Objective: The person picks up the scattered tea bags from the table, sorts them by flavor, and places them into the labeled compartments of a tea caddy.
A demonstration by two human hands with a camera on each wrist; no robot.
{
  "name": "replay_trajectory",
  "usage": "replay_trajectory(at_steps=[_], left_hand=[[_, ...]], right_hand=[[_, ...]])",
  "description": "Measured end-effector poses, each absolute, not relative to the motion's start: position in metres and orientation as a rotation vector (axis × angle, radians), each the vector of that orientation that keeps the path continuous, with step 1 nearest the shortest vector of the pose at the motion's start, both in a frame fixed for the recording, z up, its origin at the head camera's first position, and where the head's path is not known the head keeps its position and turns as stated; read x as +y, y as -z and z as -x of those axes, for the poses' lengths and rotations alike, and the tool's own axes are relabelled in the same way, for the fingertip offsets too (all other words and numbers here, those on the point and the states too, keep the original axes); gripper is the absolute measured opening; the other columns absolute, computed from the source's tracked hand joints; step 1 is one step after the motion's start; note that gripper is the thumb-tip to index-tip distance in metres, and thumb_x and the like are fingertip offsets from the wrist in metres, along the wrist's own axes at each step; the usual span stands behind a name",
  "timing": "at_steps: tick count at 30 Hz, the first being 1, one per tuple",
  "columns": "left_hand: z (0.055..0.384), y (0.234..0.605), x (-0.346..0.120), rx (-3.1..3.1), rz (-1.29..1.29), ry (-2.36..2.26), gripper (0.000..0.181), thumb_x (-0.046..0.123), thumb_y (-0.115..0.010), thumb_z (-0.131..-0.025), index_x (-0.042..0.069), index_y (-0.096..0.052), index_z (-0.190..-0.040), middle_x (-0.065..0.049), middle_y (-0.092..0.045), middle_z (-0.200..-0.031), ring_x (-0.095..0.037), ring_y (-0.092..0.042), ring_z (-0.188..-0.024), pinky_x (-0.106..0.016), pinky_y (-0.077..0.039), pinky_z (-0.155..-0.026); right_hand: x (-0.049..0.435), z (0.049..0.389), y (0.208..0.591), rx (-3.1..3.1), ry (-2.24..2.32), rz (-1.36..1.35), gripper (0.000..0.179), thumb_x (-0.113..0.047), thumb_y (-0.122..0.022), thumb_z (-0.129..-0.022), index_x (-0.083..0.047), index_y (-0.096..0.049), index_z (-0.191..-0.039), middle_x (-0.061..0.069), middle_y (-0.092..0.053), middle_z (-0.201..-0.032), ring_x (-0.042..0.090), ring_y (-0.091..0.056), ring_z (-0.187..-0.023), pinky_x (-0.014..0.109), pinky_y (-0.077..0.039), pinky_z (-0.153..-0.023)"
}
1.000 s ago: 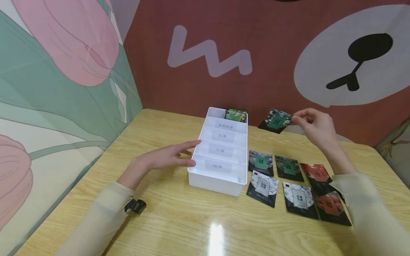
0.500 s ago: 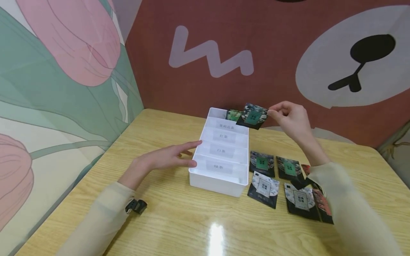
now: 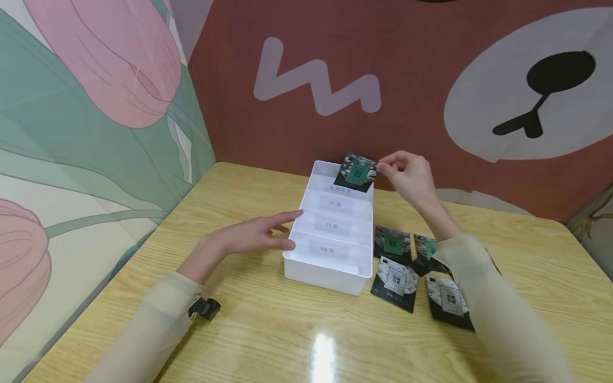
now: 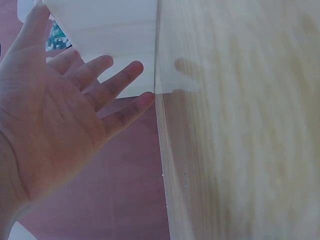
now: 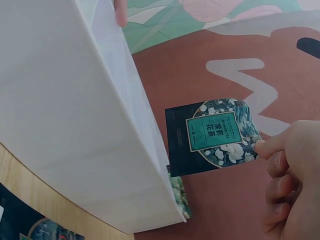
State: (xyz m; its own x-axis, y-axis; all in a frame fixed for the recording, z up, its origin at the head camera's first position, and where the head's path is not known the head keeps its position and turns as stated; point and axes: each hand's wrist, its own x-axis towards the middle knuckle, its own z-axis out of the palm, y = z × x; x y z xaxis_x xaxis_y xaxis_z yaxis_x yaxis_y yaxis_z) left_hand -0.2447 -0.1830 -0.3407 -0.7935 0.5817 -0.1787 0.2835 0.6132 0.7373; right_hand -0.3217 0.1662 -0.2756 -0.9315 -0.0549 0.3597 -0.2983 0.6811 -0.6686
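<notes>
My right hand [image 3: 409,178] pinches a jasmine tea sachet [image 3: 355,173] by one corner, between thumb and index finger. The sachet is dark with a green label, held above the far compartment of a white divided box [image 3: 316,275]. In the right wrist view the sachet [image 5: 215,132] shows its label, and another sachet [image 5: 179,192] with a green pattern peeks out at the box's far end. My left hand [image 3: 239,236] rests thumb and fingertips against the box's left side. The left wrist view shows that hand [image 4: 60,120] with fingers spread and fairly straight.
Right of the box lie sachets with green labels [image 3: 392,243] and with white labels [image 3: 395,282]. My right forearm covers the part of the table [image 3: 364,340] beyond them. A patterned wall [image 3: 407,122] stands close behind the table.
My right hand has carried the jasmine tea sachet leftward from beside the box to over its far compartment. The right forearm now hides the red sachets. My left hand stays in place.
</notes>
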Motion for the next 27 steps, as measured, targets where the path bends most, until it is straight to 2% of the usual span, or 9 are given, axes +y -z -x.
replay_trajectory(at_steps=[8, 14, 21, 27], left_hand=[[0.245, 0.34, -0.182, 2.434, -0.682, -1.009, 0.08, 0.063, -0.064, -0.088, 0.051, -0.021, -0.153, 0.015, -0.031, -0.159, -0.017, -0.043, -0.141, -0.045, -0.039, -0.114], [0.244, 0.34, -0.182, 2.437, -0.68, -1.011, 0.08, 0.064, -0.064, -0.087, 0.052, -0.02, -0.153, 0.014, -0.031, -0.159, -0.018, -0.042, -0.141, -0.045, -0.038, -0.114], [0.244, 0.34, -0.182, 2.43, -0.679, -1.015, 0.08, 0.065, -0.064, -0.087, 0.051, -0.021, -0.153, 0.015, -0.03, -0.159, -0.017, -0.042, -0.141, -0.045, -0.038, -0.114], [0.245, 0.34, -0.182, 2.436, -0.686, -1.012, 0.08, 0.064, -0.064, -0.087, 0.051, -0.021, -0.153, 0.016, -0.03, -0.159, -0.017, -0.043, -0.141, -0.045, -0.039, -0.114]], right_hand=[[0.158, 0.328, 0.288, -2.626, -1.101, -0.252, 0.026, -0.036, -0.064, -0.097, -0.013, -0.073, -0.104, 0.007, -0.056, -0.07, 0.025, -0.046, -0.061, 0.032, -0.034, -0.048], [0.154, 0.334, 0.299, -2.672, -1.048, -0.24, 0.023, -0.034, -0.063, -0.098, -0.013, -0.072, -0.103, 0.003, -0.053, -0.066, 0.023, -0.044, -0.055, 0.031, -0.029, -0.044], [0.155, 0.338, 0.312, -2.722, -1.005, -0.227, 0.021, -0.032, -0.064, -0.098, -0.013, -0.072, -0.101, 0.009, -0.061, -0.074, 0.022, -0.043, -0.056, 0.031, -0.029, -0.046], [0.155, 0.34, 0.319, -2.739, -1.008, -0.25, 0.019, -0.03, -0.063, -0.098, -0.013, -0.072, -0.1, 0.009, -0.064, -0.076, 0.022, -0.043, -0.057, 0.032, -0.031, -0.048]])
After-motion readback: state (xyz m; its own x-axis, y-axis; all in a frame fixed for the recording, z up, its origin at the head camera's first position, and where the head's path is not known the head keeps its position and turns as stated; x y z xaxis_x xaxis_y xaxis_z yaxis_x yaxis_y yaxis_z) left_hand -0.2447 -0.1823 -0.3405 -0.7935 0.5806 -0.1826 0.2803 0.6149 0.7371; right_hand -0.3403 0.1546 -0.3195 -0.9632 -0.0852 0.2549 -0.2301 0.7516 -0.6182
